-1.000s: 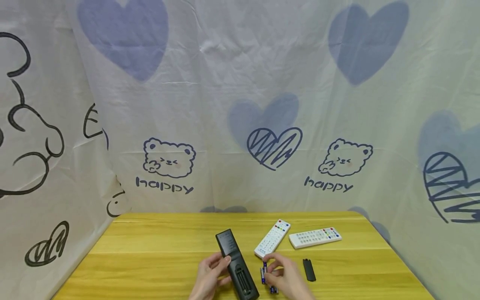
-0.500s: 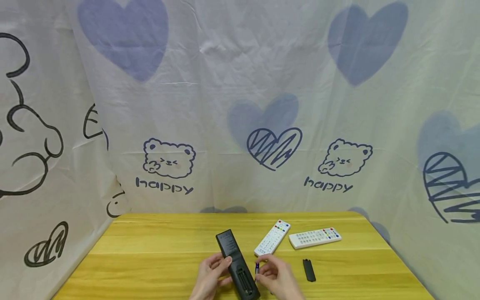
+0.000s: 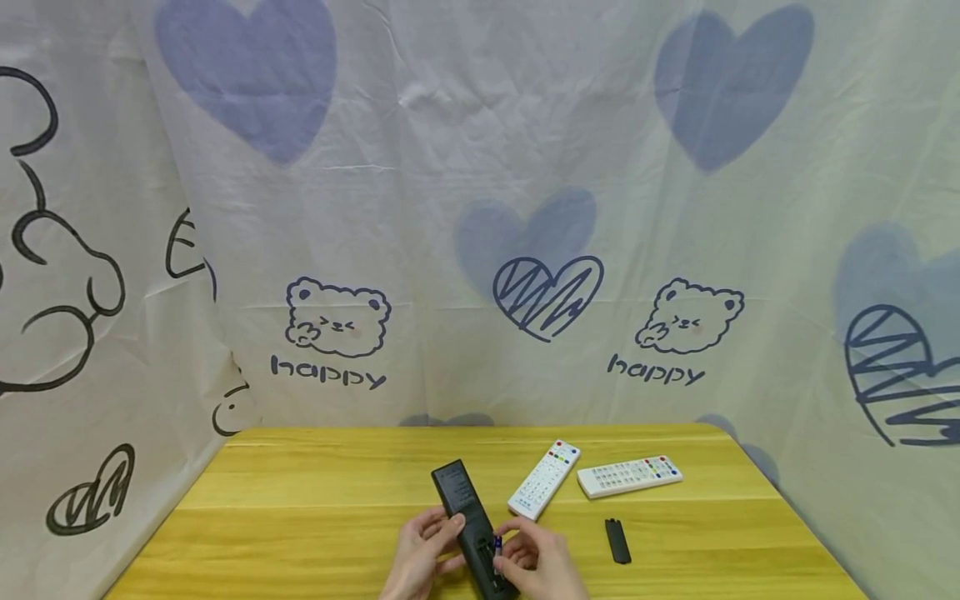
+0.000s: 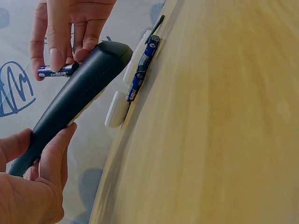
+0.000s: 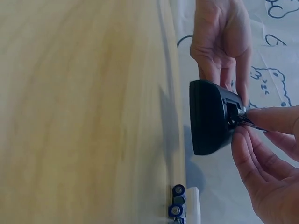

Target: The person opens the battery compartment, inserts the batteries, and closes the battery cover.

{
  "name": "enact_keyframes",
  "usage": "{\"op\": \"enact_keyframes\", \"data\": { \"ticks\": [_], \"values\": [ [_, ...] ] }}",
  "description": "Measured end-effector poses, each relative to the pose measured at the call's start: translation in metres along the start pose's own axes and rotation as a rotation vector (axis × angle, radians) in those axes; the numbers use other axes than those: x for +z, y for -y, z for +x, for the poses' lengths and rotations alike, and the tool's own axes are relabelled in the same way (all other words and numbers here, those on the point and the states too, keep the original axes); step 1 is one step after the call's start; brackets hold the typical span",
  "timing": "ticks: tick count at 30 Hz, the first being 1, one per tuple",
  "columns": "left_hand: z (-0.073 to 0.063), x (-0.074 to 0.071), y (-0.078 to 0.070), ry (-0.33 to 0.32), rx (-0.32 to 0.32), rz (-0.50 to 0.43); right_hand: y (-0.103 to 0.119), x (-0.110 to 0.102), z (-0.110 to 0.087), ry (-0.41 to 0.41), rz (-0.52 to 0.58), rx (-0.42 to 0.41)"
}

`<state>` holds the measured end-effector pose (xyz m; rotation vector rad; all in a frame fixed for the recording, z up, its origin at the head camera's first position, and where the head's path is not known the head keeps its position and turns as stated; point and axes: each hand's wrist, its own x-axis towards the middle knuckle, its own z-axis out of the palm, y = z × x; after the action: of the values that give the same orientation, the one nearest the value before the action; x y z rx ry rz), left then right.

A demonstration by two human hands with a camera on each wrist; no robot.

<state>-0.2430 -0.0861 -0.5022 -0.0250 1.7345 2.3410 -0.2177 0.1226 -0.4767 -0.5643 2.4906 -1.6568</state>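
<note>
"What is the right hand (image 3: 538, 560) doing?"

"It pinches a small blue battery (image 4: 57, 71) between thumb and fingers, right at the open compartment (image 3: 486, 552) in the back of a black remote (image 3: 472, 528). The battery sits at a tilt there; I can't tell whether its inner end touches the contacts."

"And the left hand (image 3: 420, 552)?"

"It grips that same remote around the middle — thumb on the back face, fingers underneath. The compartment side is turned up, and the remote is held above the table (image 3: 300, 508), slanting away from the person."

"Anything near the hands?"

"Loose batteries (image 4: 143, 64) lie on the tabletop. The left wrist view shows them clearly; in the head view the right hand hides them."

"Further out?"

"To the right of the right hand lies a slim black cover (image 3: 618, 542). Just beyond that hand is a slanted white remote (image 3: 544, 480), buttons up, and beside it to the right a second white remote (image 3: 630, 477), lying more crosswise."

"Behind it all?"

"A pale cloth (image 3: 450, 167) — printed with hearts, bear faces and the word 'happy'."
</note>
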Motion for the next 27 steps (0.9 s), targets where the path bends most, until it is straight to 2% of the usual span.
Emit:
{"op": "enact_keyframes", "data": {
  "ticks": [5,14,27],
  "values": [
    [0.0,0.0,0.0,0.002,-0.011,-0.002,0.0,0.004,0.001,-0.001,-0.029,0.0],
    [0.0,0.0,-0.001,0.007,-0.019,-0.004,0.001,0.01,0.0,-0.035,-0.122,-0.116],
    [-0.002,0.001,-0.002,0.006,-0.012,-0.007,0.006,0.013,-0.002,0.01,-0.231,-0.142]
  ]
}}
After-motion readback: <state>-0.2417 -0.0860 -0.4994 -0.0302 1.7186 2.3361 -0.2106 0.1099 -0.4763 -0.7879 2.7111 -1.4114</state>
